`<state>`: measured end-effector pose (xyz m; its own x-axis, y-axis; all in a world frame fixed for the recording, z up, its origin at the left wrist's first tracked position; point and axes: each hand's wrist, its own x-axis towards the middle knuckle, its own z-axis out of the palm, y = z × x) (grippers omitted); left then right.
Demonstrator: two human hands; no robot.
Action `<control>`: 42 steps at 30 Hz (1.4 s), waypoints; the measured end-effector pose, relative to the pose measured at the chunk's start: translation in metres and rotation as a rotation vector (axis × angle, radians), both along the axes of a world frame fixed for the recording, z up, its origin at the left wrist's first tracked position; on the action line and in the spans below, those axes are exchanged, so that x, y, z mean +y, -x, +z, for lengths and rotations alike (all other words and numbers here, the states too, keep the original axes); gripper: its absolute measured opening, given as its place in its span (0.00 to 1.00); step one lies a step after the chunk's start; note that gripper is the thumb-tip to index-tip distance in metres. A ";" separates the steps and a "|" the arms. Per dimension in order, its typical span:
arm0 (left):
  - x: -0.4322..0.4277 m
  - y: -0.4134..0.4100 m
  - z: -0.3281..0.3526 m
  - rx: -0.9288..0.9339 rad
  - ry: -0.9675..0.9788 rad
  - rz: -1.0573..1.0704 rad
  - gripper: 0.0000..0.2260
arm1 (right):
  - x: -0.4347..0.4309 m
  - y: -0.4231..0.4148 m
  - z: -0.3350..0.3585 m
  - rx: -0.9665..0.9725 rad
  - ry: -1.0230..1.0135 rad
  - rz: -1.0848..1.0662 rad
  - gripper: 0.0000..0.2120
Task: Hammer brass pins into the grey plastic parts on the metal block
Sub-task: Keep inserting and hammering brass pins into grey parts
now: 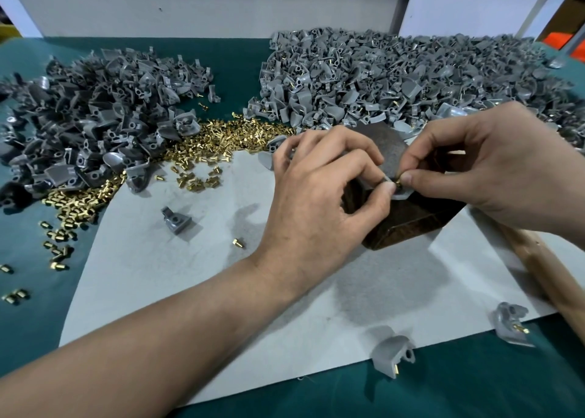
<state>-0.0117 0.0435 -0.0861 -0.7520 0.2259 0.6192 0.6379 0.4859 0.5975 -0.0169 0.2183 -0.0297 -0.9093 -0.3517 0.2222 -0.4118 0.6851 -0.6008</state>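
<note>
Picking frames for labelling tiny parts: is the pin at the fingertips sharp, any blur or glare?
Head view: the brass pin the right hand pinches against the grey part in the left hand is tiny and soft; the far pile smears; edges bow; no glare.

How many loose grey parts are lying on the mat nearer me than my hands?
3: one part beside the left hand, out to its left; one at the near edge of the mat; one at its near right corner. The forearm may hide others.
</note>
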 end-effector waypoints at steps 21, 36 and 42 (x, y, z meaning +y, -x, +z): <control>0.001 0.000 -0.001 0.019 0.006 -0.003 0.05 | 0.002 0.001 0.000 0.051 -0.065 0.031 0.01; -0.001 0.002 -0.004 0.032 0.014 -0.070 0.04 | -0.003 -0.005 -0.001 0.139 -0.149 0.081 0.03; -0.001 0.000 0.000 -0.044 -0.016 -0.037 0.06 | 0.007 0.001 -0.002 -0.035 0.051 0.071 0.05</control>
